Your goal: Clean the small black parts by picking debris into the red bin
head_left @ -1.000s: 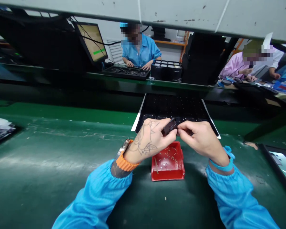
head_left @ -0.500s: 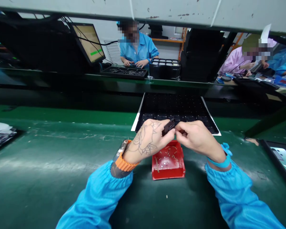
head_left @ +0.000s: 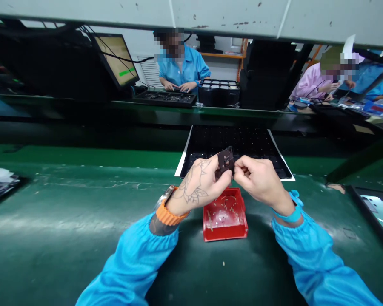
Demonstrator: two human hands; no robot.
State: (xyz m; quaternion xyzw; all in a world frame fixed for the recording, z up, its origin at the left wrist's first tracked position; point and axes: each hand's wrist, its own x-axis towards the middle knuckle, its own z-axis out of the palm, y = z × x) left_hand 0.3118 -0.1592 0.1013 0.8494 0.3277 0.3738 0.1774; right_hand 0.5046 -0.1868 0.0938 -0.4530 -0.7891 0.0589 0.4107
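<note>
Between thumb and fingers, my left hand grips a small black plastic part, its flat face tilted up toward me. My right hand is closed in a pinch against the part's right edge. Whatever lies between those right fingertips is too small or hidden to make out. Just below both hands sits a red bin with tiny pale bits scattered in it. Behind the hands lies a black compartment tray on a white sheet, its near edge partly covered by them.
On the green bench, a tray with wrapped pieces lies far left and one with pale panels far right. Across the divider a co-worker in blue sits behind a parts tray. A monitor stands left; a shelf beam hangs overhead.
My left hand has turned the black part, so more of its flat face shows and it stands slightly higher. My right fingers stay pinched at its edge.
</note>
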